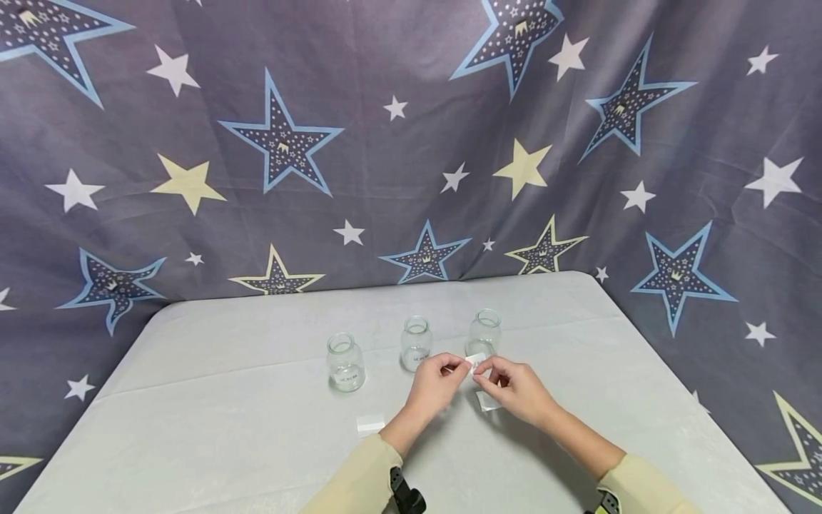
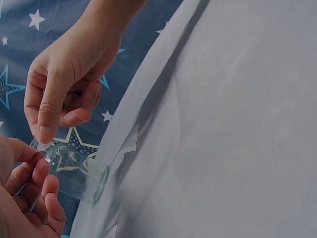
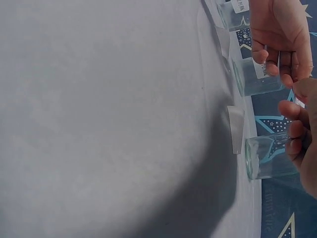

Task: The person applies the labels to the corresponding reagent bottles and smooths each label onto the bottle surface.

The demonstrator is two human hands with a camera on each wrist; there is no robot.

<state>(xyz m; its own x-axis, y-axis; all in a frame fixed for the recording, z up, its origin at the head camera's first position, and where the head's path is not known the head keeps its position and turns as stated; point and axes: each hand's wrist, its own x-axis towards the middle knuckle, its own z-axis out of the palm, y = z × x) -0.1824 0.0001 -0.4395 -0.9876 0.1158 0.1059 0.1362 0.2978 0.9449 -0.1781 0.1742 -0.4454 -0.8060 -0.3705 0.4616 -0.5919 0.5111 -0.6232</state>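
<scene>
My left hand and my right hand meet in front of the right-hand glass jar. Between their fingertips is a small white label with faint dark print, the left hand pinching its left side and the right hand its right edge. Fingers cover part of it. In the right wrist view, white printed labels show on the middle jar and the left jar. Both of these stand upright, lidless, to the left of the hands. On the right-hand jar I see no label in the visible part.
A white paper piece lies on the table left of my left forearm. Another white piece lies under my right hand. The pale cloth-covered table reaches back to a star-patterned curtain.
</scene>
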